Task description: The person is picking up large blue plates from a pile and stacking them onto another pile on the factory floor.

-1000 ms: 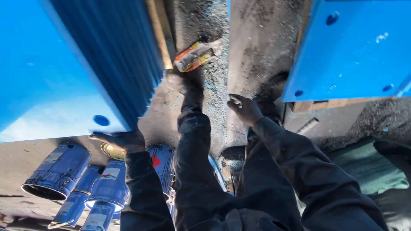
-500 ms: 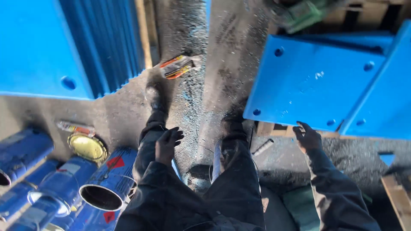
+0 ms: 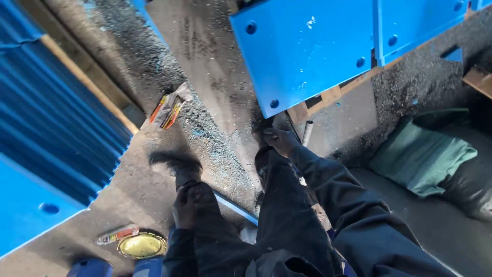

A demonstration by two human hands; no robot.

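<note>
My left hand (image 3: 185, 206), in a dark glove, lies on my left knee and holds nothing; my left boot (image 3: 174, 163) stands just beyond it on the gritty floor. My right hand (image 3: 281, 140), also dark-gloved, hovers with loosely bent fingers over my right leg. It is just below the near corner of a large blue plate (image 3: 307, 51) with bolt holes and touches nothing I can make out. The plate rests on wooden blocks (image 3: 328, 96). A second blue plate (image 3: 420, 23) lies to its right.
A stack of blue ribbed panels (image 3: 51, 133) fills the left side. On the floor lie a crumpled wrapper (image 3: 169, 107), a yellow tin lid (image 3: 142, 245), a small packet (image 3: 115, 235) and a short metal rod (image 3: 306, 133). A green cloth (image 3: 420, 154) lies at right.
The view has swung right and closer. My right hand has drawn in from the plate's right side to its near corner; my left hand has dropped onto my knee. The paint tins have slid almost out of view.
</note>
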